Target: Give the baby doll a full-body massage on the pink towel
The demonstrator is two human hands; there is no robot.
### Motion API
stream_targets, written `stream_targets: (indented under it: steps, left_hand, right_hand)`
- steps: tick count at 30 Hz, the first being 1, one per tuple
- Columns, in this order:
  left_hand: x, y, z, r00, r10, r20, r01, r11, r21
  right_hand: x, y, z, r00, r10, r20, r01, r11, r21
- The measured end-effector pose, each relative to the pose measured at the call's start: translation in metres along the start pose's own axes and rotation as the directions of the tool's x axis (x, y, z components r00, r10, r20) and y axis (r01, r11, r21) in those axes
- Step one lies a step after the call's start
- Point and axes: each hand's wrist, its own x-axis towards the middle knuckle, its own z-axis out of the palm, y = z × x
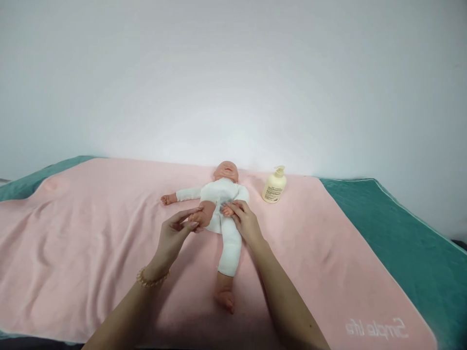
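Note:
A baby doll [230, 248] with a white cloth body lies on its back, its head at the far end. My left hand [177, 231] is closed around the doll's foot [199, 218], and that leg is bent up toward the belly. Between the fingers of my right hand [247, 221] is the doll's small hand [228, 210], drawn across its middle. The two held parts are close together but apart. The doll's other arm [188, 194] stretches out to the left, and its other leg points toward me.
A cream pump bottle [275, 187] stands upright to the right of the doll. Beneath everything is a wrinkled pink blanket [310, 272] over a green cover [408, 233]. A pale wall [233, 82] rises directly behind.

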Motion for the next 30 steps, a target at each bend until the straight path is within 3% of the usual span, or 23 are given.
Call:
stream_targets:
  steps: [7, 10, 13, 17, 20, 23, 26, 30]
  left_hand:
    - [0.013, 0.007, 0.006, 1.0, 0.024, 0.02, -0.025, 1.0, 0.005]
    - [0.001, 0.007, 0.003, 0.999, 0.029, 0.02, -0.029, 0.999, 0.013]
    - [-0.019, 0.006, -0.004, 0.999, 0.034, 0.042, -0.036, 0.998, 0.054]
    - [-0.05, 0.003, -0.022, 0.991, 0.049, 0.124, -0.073, 0.976, 0.203]
    - [-0.07, 0.0, -0.034, 0.97, 0.085, 0.226, -0.159, 0.93, 0.333]
    - [-0.085, -0.004, -0.043, 0.939, 0.099, 0.329, -0.237, 0.88, 0.411]
    - [-0.099, -0.011, -0.047, 0.915, 0.083, 0.394, -0.269, 0.854, 0.445]
    - [-0.115, -0.031, -0.052, 0.909, 0.067, 0.411, -0.269, 0.847, 0.458]
  right_hand:
    - [-0.001, 0.001, 0.001, 1.0, -0.016, 0.017, 0.016, 1.0, 0.002]
    - [-0.001, 0.005, -0.002, 0.998, 0.012, -0.065, -0.008, 0.998, 0.057]
    - [0.0, 0.01, -0.009, 0.969, 0.128, -0.209, -0.099, 0.985, 0.143]
    - [0.001, 0.018, -0.023, 0.838, 0.375, -0.397, -0.247, 0.909, 0.336]
    - [-0.002, 0.028, -0.032, 0.696, 0.571, -0.435, -0.348, 0.799, 0.491]
    - [-0.007, 0.044, -0.037, 0.565, 0.686, -0.457, -0.418, 0.717, 0.558]
    - [-0.011, 0.06, -0.038, 0.493, 0.741, -0.456, -0.431, 0.663, 0.612]
    - [-0.016, 0.076, -0.035, 0.452, 0.777, -0.439, -0.434, 0.621, 0.653]
